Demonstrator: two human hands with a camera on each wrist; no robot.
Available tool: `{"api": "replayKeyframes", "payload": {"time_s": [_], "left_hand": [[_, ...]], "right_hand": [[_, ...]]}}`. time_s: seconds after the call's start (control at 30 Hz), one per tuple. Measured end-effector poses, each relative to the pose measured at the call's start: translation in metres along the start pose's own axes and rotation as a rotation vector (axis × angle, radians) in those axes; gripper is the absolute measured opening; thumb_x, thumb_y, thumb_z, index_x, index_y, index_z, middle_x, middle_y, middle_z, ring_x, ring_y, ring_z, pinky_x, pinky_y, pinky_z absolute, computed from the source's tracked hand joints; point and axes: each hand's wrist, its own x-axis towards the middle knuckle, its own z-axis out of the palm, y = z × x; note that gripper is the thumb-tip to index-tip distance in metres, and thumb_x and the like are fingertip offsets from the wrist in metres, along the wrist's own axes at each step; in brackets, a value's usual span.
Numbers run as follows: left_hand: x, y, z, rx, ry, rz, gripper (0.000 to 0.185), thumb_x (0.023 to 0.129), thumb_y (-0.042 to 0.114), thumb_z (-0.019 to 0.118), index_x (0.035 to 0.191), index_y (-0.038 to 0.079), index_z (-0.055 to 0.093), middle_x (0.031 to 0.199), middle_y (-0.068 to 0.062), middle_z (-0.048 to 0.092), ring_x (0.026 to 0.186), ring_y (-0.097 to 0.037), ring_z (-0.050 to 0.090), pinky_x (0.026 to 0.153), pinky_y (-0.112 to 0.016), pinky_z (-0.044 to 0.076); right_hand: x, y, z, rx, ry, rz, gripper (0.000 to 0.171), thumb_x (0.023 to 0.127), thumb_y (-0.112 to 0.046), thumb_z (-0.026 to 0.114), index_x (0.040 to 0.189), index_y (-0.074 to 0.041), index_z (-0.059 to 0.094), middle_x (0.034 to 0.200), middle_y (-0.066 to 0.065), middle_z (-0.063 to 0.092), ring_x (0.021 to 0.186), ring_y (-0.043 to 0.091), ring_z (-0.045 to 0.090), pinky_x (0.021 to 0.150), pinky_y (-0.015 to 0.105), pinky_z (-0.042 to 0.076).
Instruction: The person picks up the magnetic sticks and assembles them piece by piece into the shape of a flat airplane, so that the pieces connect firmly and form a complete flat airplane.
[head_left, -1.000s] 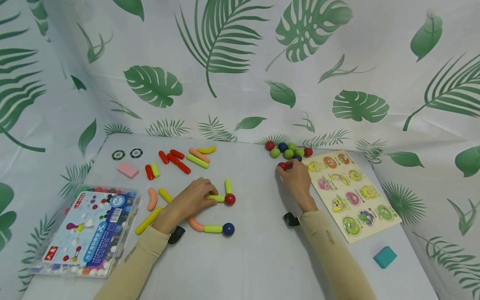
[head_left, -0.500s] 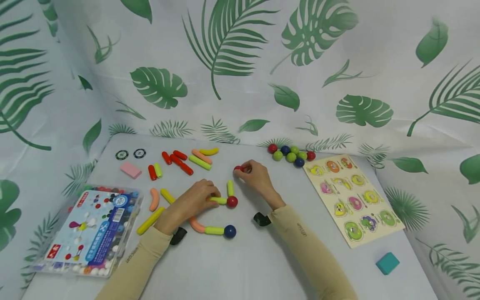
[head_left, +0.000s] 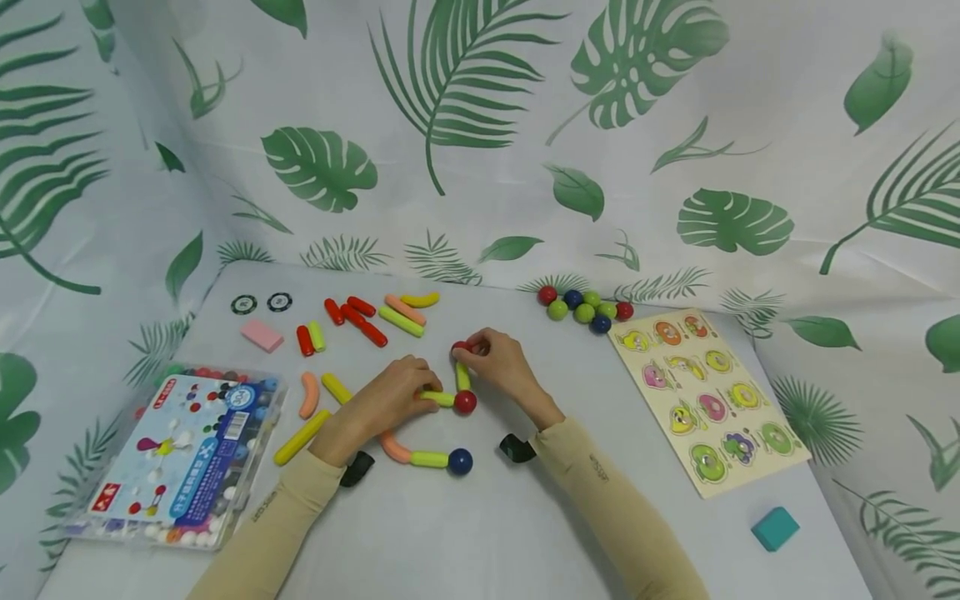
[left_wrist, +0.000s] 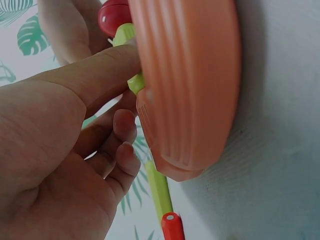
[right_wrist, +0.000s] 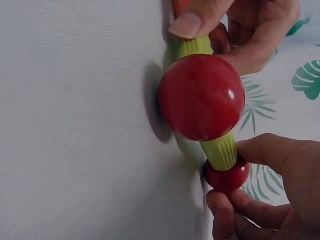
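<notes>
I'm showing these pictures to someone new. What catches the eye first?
Mid-table, the right hand pinches a red ball against the top of an upright green rod, while the left hand holds a flat green rod joined to another red ball. A fruit puzzle board lies at right.

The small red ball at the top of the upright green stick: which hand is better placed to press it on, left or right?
Probably the right hand: it already pinches the red ball against the end of the upright green stick. The left hand is occupied holding the flat green stick.
</notes>
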Motion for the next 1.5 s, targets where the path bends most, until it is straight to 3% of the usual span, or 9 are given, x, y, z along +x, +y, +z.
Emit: {"api": "replayKeyframes", "payload": {"time_s": [0.47,0.67,0.8,0.9,1.0,1.13,1.37,1.5], "left_hand": [[-0.003,0.003,0.001,0.000,0.015,-0.021,0.027,0.087,0.020,0.081,0.112,0.011,0.076,0.104,-0.001,0.067,0.096,-0.015,0.053,0.084,-0.029,0.051],[-0.020,0.016,-0.004,0.009,0.079,0.041,0.028,0.087,0.025,0.081,0.112,0.011,0.076,0.105,0.000,0.069,0.095,-0.014,0.056,0.084,-0.029,0.053],[-0.036,0.028,-0.002,-0.049,-0.034,0.077,0.031,0.087,0.036,0.081,0.107,0.013,0.077,0.102,0.003,0.070,0.099,-0.014,0.058,0.092,-0.032,0.052],[-0.045,0.033,0.003,-0.081,-0.145,0.074,0.030,0.085,0.039,0.081,0.103,0.015,0.078,0.096,0.007,0.068,0.093,-0.011,0.056,0.088,-0.028,0.050],[-0.051,0.034,0.007,-0.091,-0.195,0.053,0.023,0.085,0.037,0.082,0.098,0.018,0.078,0.089,0.012,0.065,0.084,-0.007,0.052,0.080,-0.024,0.046],[-0.054,0.034,0.009,-0.084,-0.198,0.045,0.019,0.085,0.035,0.082,0.094,0.019,0.077,0.084,0.014,0.061,0.080,-0.005,0.049,0.075,-0.022,0.044],[-0.055,0.033,0.008,-0.119,-0.189,0.054,0.022,0.085,0.038,0.081,0.097,0.020,0.077,0.087,0.013,0.064,0.084,-0.008,0.054,0.078,-0.022,0.047],[-0.057,0.028,-0.002,-0.150,-0.135,-0.020,0.029,0.086,0.042,0.079,0.103,0.018,0.077,0.094,0.010,0.067,0.093,-0.010,0.059,0.087,-0.027,0.052]], "right_hand": [[-0.013,0.004,-0.005,-0.030,0.053,-0.006,0.035,0.093,-0.040,0.073,0.106,-0.009,0.067,0.090,0.006,0.066,0.081,0.019,0.057,0.070,0.028,0.045],[-0.013,0.004,-0.005,-0.035,0.054,-0.035,0.037,0.094,-0.041,0.072,0.110,-0.008,0.067,0.095,0.006,0.068,0.084,0.020,0.059,0.073,0.029,0.047],[-0.013,0.003,-0.005,-0.041,0.050,-0.044,0.038,0.094,-0.040,0.072,0.111,-0.007,0.067,0.094,0.007,0.067,0.084,0.020,0.058,0.072,0.029,0.047],[-0.014,0.003,-0.005,-0.042,0.039,-0.036,0.038,0.094,-0.040,0.072,0.112,-0.007,0.067,0.094,0.007,0.067,0.083,0.020,0.057,0.071,0.028,0.046],[-0.015,0.003,-0.003,-0.040,0.030,-0.025,0.038,0.094,-0.040,0.072,0.112,-0.007,0.066,0.093,0.007,0.066,0.082,0.020,0.057,0.070,0.028,0.046],[-0.016,0.005,-0.001,-0.044,0.029,-0.014,0.039,0.094,-0.041,0.071,0.112,-0.007,0.066,0.093,0.007,0.065,0.082,0.020,0.056,0.070,0.028,0.045],[-0.020,0.004,0.001,-0.040,0.046,0.002,0.038,0.094,-0.041,0.072,0.111,-0.008,0.065,0.092,0.006,0.064,0.082,0.020,0.056,0.070,0.029,0.045],[-0.021,0.003,0.002,-0.043,0.047,0.004,0.039,0.094,-0.042,0.071,0.113,-0.009,0.065,0.092,0.006,0.064,0.083,0.021,0.056,0.071,0.030,0.046]]}}
